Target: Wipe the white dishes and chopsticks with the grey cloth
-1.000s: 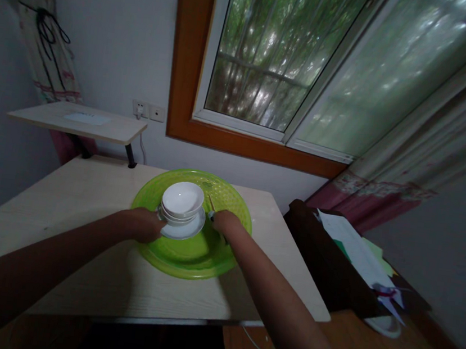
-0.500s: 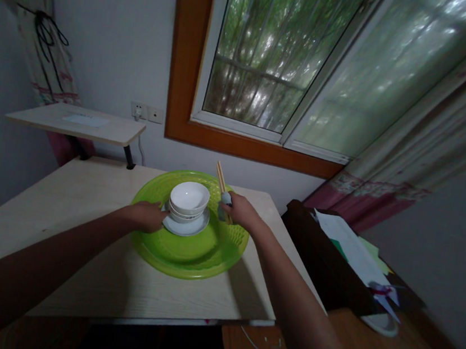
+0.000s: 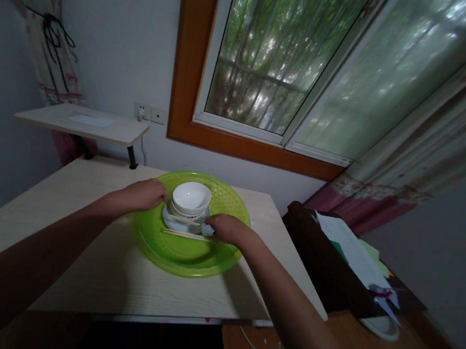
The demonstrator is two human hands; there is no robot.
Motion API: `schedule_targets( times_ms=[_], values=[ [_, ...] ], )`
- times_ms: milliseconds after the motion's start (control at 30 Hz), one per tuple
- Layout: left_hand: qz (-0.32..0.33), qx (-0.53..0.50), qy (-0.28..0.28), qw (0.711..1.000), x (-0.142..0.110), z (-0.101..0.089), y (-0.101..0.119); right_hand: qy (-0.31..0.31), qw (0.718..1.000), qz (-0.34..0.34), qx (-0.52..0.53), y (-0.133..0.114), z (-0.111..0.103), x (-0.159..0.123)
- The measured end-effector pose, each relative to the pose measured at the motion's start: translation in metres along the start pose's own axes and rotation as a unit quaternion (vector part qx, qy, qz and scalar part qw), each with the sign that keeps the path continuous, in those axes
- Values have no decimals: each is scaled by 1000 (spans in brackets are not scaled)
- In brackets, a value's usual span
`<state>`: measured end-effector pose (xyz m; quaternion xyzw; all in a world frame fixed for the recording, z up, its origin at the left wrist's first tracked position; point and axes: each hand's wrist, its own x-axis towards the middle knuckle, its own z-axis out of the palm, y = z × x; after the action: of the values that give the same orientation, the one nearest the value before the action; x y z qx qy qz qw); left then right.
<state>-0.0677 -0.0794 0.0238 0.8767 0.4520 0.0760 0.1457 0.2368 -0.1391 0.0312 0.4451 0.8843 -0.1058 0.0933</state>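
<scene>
A green plastic basin (image 3: 187,268) with a woven-look rim sits on the table. In it, several white bowls (image 3: 192,196) are stacked on a white plate (image 3: 171,223). My right hand (image 3: 226,228) is closed on a small grey cloth (image 3: 207,230) at the plate's right front. One chopstick (image 3: 183,220) reaches left from the cloth, across the front of the bowls. More chopsticks (image 3: 185,235) lie at the plate's front edge, their right ends near my right hand. My left hand (image 3: 149,193) is over the basin's left rim, fingers curled; whatever they hold is hidden.
A raised wooden shelf (image 3: 82,122) stands at the back left of the pale table (image 3: 89,270). Behind are a wall socket (image 3: 141,110) and a barred window (image 3: 268,60). On the right, a dark brown piece of furniture (image 3: 319,264) bears papers (image 3: 348,239).
My right hand has come down and left with the cloth; the chopsticks, upright before, now lie nearly level in front of the bowls. My left hand has moved off the plate, up to the rim.
</scene>
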Motion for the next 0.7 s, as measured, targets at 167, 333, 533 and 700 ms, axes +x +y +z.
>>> schedule_targets(
  times_ms=[167,333,533,700],
  values=[
    [-18,-34,86,996,-15,-19,12,53,998,-5,31,5,-5,-1],
    [-49,-235,128,962,-17,-18,29,115,979,-10,168,7,-13,2],
    [48,-299,94,948,-3,-2,66,122,963,-45,234,-9,-10,11],
    [-2,-434,164,886,11,13,81,179,935,-50,302,-8,-6,10]
  ],
)
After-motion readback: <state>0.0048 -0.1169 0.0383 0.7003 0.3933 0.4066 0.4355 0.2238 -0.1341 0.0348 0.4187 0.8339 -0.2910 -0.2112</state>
